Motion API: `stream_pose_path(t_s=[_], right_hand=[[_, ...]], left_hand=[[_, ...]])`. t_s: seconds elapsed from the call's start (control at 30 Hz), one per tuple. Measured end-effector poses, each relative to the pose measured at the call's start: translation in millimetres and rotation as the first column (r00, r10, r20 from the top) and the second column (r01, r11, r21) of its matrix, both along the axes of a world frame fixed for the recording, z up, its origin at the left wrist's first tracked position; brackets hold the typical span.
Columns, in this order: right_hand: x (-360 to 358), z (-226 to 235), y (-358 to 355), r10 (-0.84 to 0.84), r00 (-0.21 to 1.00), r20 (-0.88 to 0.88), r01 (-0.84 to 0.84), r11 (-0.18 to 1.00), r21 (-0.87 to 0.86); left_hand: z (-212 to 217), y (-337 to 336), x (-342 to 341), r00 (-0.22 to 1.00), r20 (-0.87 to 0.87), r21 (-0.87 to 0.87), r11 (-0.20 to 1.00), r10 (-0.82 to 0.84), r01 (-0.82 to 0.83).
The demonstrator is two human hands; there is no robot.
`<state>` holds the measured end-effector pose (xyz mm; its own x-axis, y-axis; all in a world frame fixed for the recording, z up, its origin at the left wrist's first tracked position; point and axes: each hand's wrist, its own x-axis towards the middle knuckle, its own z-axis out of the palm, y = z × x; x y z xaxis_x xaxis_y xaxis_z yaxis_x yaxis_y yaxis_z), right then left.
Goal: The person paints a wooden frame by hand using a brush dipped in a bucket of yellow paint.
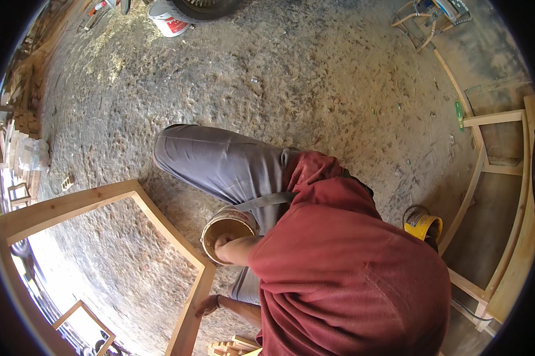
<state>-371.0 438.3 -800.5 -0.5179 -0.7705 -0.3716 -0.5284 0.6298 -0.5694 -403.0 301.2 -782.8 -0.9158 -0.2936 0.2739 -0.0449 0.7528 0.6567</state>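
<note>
Head view: left fingers [202, 308] touch wooden frame [201, 286], right fingers [221, 244] inside bucket [244, 216].

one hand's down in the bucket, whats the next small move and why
I'd perhaps ease the right hand up out of the bucket: it reaches inside, where anything it may hold is hidden, while the left hand is on the wooden frame close by.

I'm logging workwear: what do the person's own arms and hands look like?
The right arm has a loose, dark-red cloth sleeve, its forearm bare. A thin, dark band circles the left wrist. The right hand and left hand look gloveless, though the right one is partly hidden.
</note>
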Motion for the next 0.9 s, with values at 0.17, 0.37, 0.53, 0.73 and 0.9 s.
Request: stream_pose_path(t_s=[0.17, 0.37, 0.53, 0.73, 0.9], right_hand=[[0.8, 3.1, -5.6, 0.027, 0.997, 0.066, -0.027, 1.000, -0.008], [14.9, 22.9, 30.3, 0.182, 0.962, 0.205, -0.213, 0.967, 0.139], [-24.8, 42.8, 70.4, 0.592, 0.772, 0.232, -0.634, 0.689, 0.351], [-34.1, 79.7, 86.0, 0.383, 0.768, 0.513, -0.439, 0.898, -0.014], [-20.8, 75.8, 77.4, 0.212, 0.643, 0.736, -0.318, 0.948, 0.005]], left_hand=[[8.4, -24.9, 10.4, 0.999, 0.036, -0.058, 0.998, -0.013, 0.016], [7.1, -82.6, 46.5, 0.999, 0.002, -0.117, 0.992, 0.045, -0.044], [14.8, -114.6, 153.6, 0.986, 0.043, -0.135, 0.979, 0.163, -0.155], [19.6, -47.8, 150.5, 0.628, -0.072, 0.323, 0.613, 0.775, -0.721], [25.8, -16.1, 71.6, -0.220, -0.161, 0.619, -0.076, 0.962, -0.782]])
